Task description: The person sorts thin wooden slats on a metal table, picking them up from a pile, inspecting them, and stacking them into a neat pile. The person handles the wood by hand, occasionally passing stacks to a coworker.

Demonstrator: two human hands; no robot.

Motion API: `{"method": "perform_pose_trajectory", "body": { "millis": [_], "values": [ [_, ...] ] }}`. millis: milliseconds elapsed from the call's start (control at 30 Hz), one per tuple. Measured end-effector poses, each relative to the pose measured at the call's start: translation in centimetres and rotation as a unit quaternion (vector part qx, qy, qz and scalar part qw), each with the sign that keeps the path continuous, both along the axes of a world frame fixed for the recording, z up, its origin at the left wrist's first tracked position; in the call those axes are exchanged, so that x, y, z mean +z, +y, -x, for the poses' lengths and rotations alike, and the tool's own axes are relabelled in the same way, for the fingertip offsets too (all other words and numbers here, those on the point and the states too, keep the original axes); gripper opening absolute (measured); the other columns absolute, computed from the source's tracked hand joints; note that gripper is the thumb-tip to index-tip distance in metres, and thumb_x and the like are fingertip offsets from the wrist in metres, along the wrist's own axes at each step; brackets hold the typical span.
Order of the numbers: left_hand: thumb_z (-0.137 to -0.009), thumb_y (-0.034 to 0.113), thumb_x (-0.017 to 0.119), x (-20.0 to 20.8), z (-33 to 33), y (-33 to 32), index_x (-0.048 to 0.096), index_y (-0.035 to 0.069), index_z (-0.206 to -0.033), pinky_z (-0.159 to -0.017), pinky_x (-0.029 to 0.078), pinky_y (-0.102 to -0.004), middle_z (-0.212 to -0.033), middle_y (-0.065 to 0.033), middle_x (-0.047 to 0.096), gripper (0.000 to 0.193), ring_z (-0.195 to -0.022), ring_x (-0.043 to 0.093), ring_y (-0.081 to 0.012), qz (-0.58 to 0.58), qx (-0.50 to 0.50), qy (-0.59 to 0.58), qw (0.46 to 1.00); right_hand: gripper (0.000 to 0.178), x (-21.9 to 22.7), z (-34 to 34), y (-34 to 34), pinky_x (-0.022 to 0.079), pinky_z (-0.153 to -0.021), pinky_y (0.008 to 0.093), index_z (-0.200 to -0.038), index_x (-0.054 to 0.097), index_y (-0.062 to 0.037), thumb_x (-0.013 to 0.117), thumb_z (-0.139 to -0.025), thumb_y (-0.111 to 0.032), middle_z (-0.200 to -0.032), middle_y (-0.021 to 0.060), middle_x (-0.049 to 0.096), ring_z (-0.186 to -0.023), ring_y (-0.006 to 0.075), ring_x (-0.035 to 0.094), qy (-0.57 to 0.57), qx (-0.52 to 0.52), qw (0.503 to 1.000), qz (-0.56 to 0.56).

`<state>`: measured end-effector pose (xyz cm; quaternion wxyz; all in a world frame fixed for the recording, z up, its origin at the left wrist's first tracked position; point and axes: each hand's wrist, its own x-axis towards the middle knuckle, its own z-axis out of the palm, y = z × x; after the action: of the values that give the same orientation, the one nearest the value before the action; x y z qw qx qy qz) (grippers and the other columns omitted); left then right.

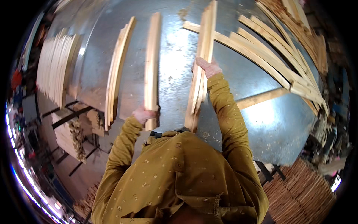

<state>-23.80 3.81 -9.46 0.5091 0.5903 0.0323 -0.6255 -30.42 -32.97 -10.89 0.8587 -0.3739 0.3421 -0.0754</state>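
The long bundle of pale, narrow wooden strips [204, 41] is in your right hand [210, 68], gripped partway along, with your thumb lying across the top and the strips slightly staggered at the near end. Your left hand [142, 115] is closed around the near end of a long, pale, straight-edged wooden length [152, 63], which lies to the left of the bundle and apart from it; you cannot tell here whether it is one piece or several.

Both are over the broad, shiny grey metal table [130, 89]. Left of your left hand lies a slim group of pale wooden strips [119, 71], and farther left a wide row of pale wooden strips [57, 67] side by side. On your right, loose pale wooden planks [266, 59] fan out, one reaching in toward the bundle.

Below the table's left edge, stacked light wooden boards [69, 134] sit by black metal bars [68, 120]; at lower right is a large pile of thin brown wooden strips [298, 194]. Your mustard, flecked jacket [160, 175] fills the lower middle.
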Motion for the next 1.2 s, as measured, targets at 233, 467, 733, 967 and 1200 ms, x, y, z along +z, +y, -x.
{"method": "perform_pose_trajectory", "body": {
  "millis": [233, 467, 733, 967, 1200],
  "values": [
    [-0.074, 0.016, 0.064, -0.7, 1.7, -3.2, 0.032, 0.006, -0.146, -0.097, 0.048, -0.0430, -0.128, -0.0205, 0.054, 0.080, -0.113, 0.056, -0.0375, -0.147, -0.079, -0.590, 0.790, 0.116, 3.0, -5.0, 7.2, 0.041, -0.109, 0.0353, -0.155, 0.006, -0.0037, 0.082, -0.074, -0.037, -0.140, 0.0260, 0.048, -0.126, 0.0350, 0.053, 0.218, 0.129, 0.928, 0.273],
    [-0.079, 0.037, 0.068, 3.7, -1.1, -3.8, 0.040, 0.007, -0.143, -0.100, 0.042, -0.0476, -0.134, -0.0194, 0.048, 0.076, -0.119, 0.050, -0.0392, -0.314, -0.189, -0.560, 0.743, 0.117, 1.4, -8.3, 8.8, 0.026, -0.119, 0.0361, -0.154, 0.007, 0.0013, 0.084, -0.074, -0.032, -0.147, 0.0299, 0.038, -0.138, 0.0376, 0.039, 0.253, 0.175, 0.933, 0.185],
    [-0.081, 0.025, 0.075, 8.7, 4.8, -8.4, 0.029, 0.005, -0.149, -0.100, 0.046, -0.0411, -0.131, -0.0237, 0.056, 0.085, -0.116, 0.057, -0.0372, -0.191, -0.159, -0.237, 0.939, 0.072, -1.9, -6.3, 2.9, 0.055, -0.085, 0.0310, -0.126, 0.047, 0.0086, 0.083, -0.078, -0.033, -0.113, 0.0188, 0.065, -0.101, 0.0245, 0.064, 0.058, 0.061, 0.993, 0.082],
    [-0.085, 0.018, 0.070, 2.2, 3.3, -8.7, 0.040, 0.008, -0.142, -0.078, 0.055, -0.0403, -0.109, -0.0122, 0.063, 0.065, -0.093, 0.062, -0.0229, 0.125, 0.117, 0.120, 0.978, 0.058, 0.9, -3.8, -1.2, 0.059, -0.074, 0.0388, -0.120, 0.055, 0.0022, 0.068, -0.089, -0.045, -0.096, 0.0175, 0.067, -0.083, 0.0265, 0.066, 0.040, 0.150, 0.988, -0.006],
    [-0.080, 0.020, 0.073, 1.1, 4.2, -12.9, 0.048, 0.002, -0.135, -0.079, 0.056, -0.0404, -0.103, -0.0138, 0.065, 0.063, -0.092, 0.066, -0.0250, 0.137, 0.118, 0.079, 0.980, 0.061, 7.3, -4.6, 4.6, 0.045, -0.103, 0.0361, -0.135, 0.052, 0.0007, 0.066, -0.089, -0.037, -0.129, 0.0221, 0.060, -0.118, 0.0317, 0.059, 0.234, 0.140, 0.871, 0.408]
  ]
}}
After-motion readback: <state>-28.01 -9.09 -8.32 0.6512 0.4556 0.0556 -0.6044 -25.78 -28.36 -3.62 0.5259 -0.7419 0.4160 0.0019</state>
